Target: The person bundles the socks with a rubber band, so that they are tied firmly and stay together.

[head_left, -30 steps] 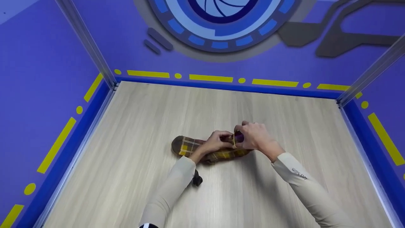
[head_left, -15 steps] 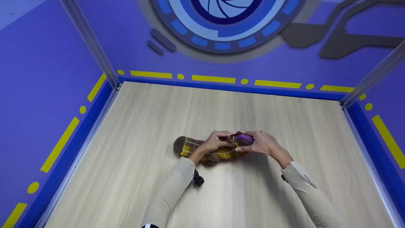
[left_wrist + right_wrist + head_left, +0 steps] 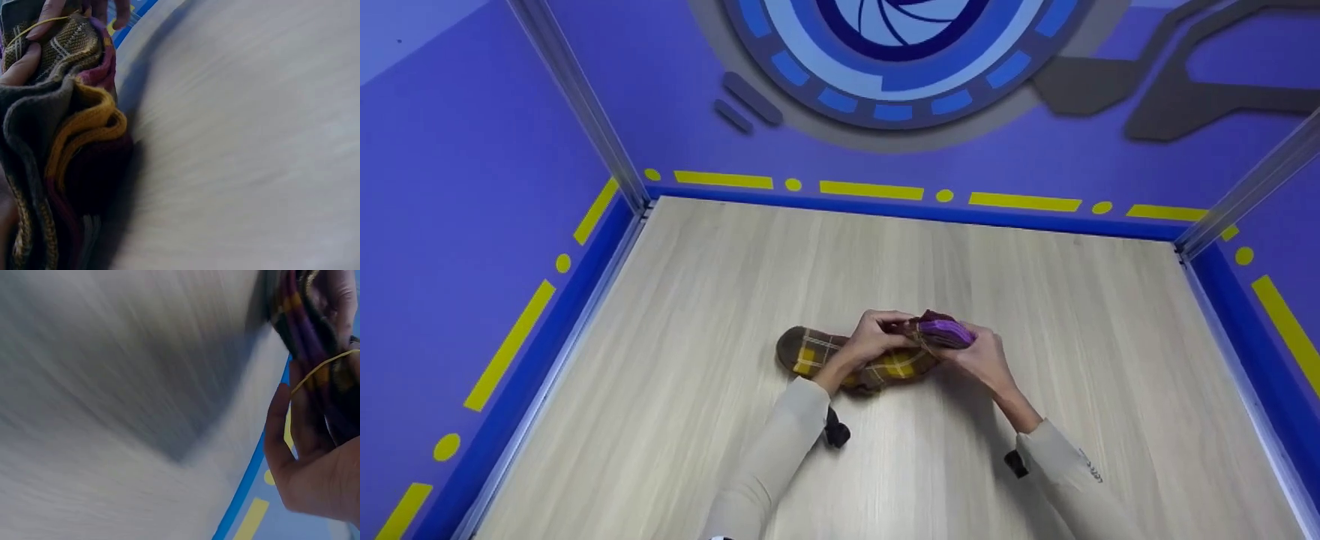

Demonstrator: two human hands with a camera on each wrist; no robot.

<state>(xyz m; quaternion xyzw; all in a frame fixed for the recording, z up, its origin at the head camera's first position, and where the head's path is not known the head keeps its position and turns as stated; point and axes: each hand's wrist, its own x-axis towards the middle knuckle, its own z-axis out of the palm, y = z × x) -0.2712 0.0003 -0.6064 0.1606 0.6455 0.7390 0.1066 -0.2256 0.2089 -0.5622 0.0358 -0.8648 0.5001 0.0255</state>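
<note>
A bundle of plaid socks (image 3: pixel 900 366), brown, yellow and maroon with purple edges at one end, lies across the table under both hands. My left hand (image 3: pixel 877 335) grips its middle, between thumb and fingers. My right hand (image 3: pixel 984 361) holds the purple-edged end, thumb on the near side and fingers partly hidden behind it. Around that end runs a thin yellow rubber band (image 3: pixel 323 371), which also passes over a finger of the right hand in the right wrist view. The left wrist view shows several stacked sock layers (image 3: pixel 84 126) hanging in folds.
The wood-grain tabletop (image 3: pixel 720 300) is bounded by blue-purple walls (image 3: pixel 457 187) at the back and sides, with metal posts in the corners. Small black devices (image 3: pixel 836 431) sit under the sleeves near the wrists.
My right hand has moved from above the bundle's end to its right and lower side, exposing the purple edges. The left hand keeps its grip. The head view has shifted slightly.
</note>
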